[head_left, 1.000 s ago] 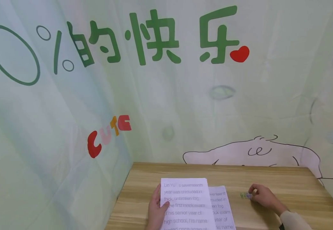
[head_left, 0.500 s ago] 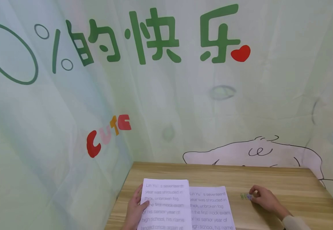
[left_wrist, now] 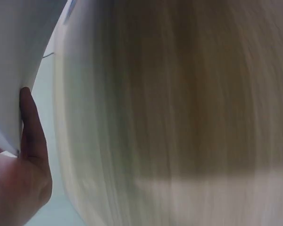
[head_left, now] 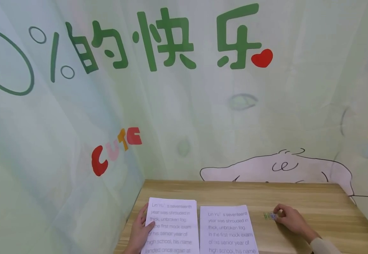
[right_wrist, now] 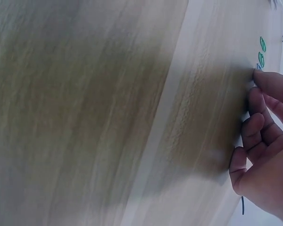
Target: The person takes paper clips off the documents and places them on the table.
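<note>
My left hand (head_left: 139, 229) grips a stack of printed sheets (head_left: 172, 225) by its left edge, thumb on top and fingers behind. The left wrist view shows a finger (left_wrist: 34, 125) along the back of the paper. Beside it on the table lies a second printed stack (head_left: 228, 229) with the same text. My right hand (head_left: 290, 218) rests by a short row of paper clips (head_left: 267, 216), green and bluish, its fingertips at the right end. In the right wrist view, green clips (right_wrist: 262, 44) show beyond the bent fingers; whether a clip is pinched is hidden.
The wooden table (head_left: 323, 197) reaches back to a printed cloth wall (head_left: 171, 106) with green characters. Another cloth side (head_left: 60, 148) stands close along the table's left edge.
My left hand has moved left with its paper stack, which overlapped the other stack and now lies apart with a narrow gap. My right hand stays at the paper clips.
</note>
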{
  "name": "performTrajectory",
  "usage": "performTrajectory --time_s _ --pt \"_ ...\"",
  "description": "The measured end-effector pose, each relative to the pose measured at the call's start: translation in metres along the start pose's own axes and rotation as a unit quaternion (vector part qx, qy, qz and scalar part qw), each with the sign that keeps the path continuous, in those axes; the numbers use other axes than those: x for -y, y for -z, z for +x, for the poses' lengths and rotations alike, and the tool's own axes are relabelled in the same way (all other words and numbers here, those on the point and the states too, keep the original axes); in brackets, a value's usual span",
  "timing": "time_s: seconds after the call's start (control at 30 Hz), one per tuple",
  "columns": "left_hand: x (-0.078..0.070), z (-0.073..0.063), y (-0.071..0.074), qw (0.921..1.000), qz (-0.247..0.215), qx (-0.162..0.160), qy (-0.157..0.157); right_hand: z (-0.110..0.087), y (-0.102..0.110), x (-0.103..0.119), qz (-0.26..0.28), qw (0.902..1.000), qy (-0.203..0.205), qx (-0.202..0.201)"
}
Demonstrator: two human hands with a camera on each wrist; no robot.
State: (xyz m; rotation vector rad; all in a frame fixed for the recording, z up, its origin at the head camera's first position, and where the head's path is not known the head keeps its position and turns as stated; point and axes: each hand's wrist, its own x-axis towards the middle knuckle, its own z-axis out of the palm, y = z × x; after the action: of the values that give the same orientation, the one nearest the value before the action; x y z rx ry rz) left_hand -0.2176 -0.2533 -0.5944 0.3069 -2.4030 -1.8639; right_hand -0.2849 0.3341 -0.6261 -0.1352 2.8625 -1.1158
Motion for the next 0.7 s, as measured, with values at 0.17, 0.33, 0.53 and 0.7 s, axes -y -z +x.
performTrajectory --time_s 0.17,0.33,0.53,0.7 --pt "0.002 0.005 0.007 0.9992 0.04 0.001 -0.007 0.002 0.001 0.002 -0.001 1.0 -0.007 0.001" --pt "0.005 0.01 0.01 0.997 0.076 0.002 -0.012 0.002 0.0 0.004 -0.008 0.9997 -0.021 0.006" --pt "0.014 0.019 0.012 0.9922 0.12 -0.001 -0.032 0.0 0.0 0.004 -0.009 0.9996 -0.024 0.008" --pt "0.018 0.028 0.016 0.988 0.15 0.003 -0.036 -0.001 -0.002 0.003 -0.009 0.9998 -0.019 0.0"
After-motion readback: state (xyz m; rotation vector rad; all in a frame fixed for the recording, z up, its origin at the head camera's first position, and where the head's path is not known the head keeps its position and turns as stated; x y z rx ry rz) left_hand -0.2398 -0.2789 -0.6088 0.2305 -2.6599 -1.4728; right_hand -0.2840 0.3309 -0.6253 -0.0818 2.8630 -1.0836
